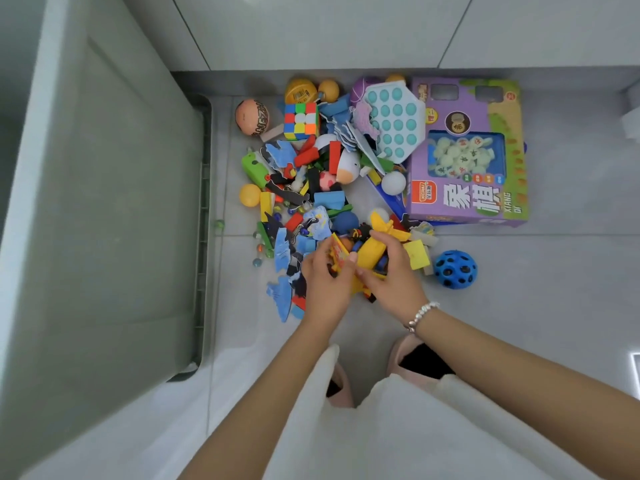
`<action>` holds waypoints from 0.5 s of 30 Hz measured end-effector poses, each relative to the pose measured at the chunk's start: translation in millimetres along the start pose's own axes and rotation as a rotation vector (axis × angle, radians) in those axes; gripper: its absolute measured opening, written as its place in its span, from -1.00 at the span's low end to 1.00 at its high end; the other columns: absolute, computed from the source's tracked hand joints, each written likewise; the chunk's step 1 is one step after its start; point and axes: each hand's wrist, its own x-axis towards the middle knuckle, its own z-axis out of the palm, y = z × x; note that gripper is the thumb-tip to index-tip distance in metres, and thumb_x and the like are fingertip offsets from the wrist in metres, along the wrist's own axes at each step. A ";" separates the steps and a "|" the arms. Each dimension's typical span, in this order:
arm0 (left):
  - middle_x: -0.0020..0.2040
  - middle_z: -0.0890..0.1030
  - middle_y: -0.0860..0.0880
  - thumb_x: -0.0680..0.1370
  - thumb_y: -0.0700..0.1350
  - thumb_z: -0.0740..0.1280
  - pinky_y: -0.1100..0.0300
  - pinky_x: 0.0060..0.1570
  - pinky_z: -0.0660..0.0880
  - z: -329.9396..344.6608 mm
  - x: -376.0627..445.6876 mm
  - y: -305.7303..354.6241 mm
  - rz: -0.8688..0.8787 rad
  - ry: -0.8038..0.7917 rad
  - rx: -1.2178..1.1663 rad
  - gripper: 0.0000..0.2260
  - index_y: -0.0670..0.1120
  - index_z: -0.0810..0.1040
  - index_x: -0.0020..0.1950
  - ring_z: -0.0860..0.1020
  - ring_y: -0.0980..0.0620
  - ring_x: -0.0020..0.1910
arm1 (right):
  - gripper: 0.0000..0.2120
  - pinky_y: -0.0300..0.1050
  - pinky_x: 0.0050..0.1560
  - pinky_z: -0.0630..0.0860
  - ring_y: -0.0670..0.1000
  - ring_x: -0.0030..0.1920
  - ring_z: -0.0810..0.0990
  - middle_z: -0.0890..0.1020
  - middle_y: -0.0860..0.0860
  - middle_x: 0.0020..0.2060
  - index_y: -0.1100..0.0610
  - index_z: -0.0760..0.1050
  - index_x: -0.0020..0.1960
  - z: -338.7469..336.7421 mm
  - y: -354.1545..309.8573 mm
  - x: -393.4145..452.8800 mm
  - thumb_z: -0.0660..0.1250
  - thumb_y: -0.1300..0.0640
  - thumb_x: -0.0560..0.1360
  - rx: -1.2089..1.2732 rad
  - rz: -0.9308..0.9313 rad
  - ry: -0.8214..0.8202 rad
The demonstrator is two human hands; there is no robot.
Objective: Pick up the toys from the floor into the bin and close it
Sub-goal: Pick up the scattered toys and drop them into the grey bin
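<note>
A heap of toys lies on the grey tiled floor: blocks, blue puzzle pieces, marbles, balls, a Rubik's cube. At its near edge both hands are down in the pile. My left hand is closed on a small yellow-and-red toy piece. My right hand grips a yellow toy vehicle from above. The big grey-green bin stands to the left, its inside bare in view.
A purple chess-game box lies at the right of the heap with a teal pop-it board leaning on it. A blue holed ball sits apart at right. My slippered feet stand just behind the hands. White cabinets line the back.
</note>
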 end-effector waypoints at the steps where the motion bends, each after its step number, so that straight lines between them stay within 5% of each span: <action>1: 0.45 0.17 -0.05 0.58 0.05 0.24 0.26 0.24 0.22 0.7 4.3 2.2 -0.015 -0.024 0.002 -0.49 0.04 0.18 0.50 0.28 0.08 0.35 | -0.44 -0.42 0.10 0.27 -0.05 0.28 0.35 0.36 0.03 0.30 0.04 0.26 0.36 -0.8 1.8 3.2 0.41 0.14 0.43 -0.003 0.009 -0.022; 5: 0.50 0.10 -0.05 0.59 0.08 0.21 0.20 0.29 0.19 5.9 20.8 8.7 0.003 -0.094 0.046 -0.43 0.08 0.06 0.54 0.19 0.03 0.44 | -0.44 -0.14 0.24 0.39 -0.05 0.28 0.36 0.36 -0.01 0.29 0.05 0.23 0.38 -8.1 3.8 11.0 0.39 0.15 0.45 0.007 -0.017 -0.099; 9: 0.45 0.21 -0.03 0.58 0.10 0.21 0.28 0.15 0.23 7.4 31.9 12.4 0.038 -0.108 0.080 -0.47 0.10 0.13 0.52 0.31 0.16 0.22 | -0.37 -0.26 0.32 0.24 -0.16 0.39 0.20 0.24 -0.15 0.35 0.01 0.13 0.45 -16.0 1.2 21.8 0.35 0.16 0.48 0.076 -0.037 -0.221; 15: 0.33 0.35 0.09 0.59 0.05 0.22 0.17 0.30 0.33 0.5 48.8 21.5 0.028 -0.184 -0.005 -0.52 0.08 0.20 0.50 0.32 0.13 0.33 | -0.33 -0.10 0.39 0.28 -0.13 0.45 0.14 0.13 -0.15 0.48 -0.14 0.01 0.49 -26.4 -7.3 44.6 0.30 0.12 0.52 0.104 0.003 -0.407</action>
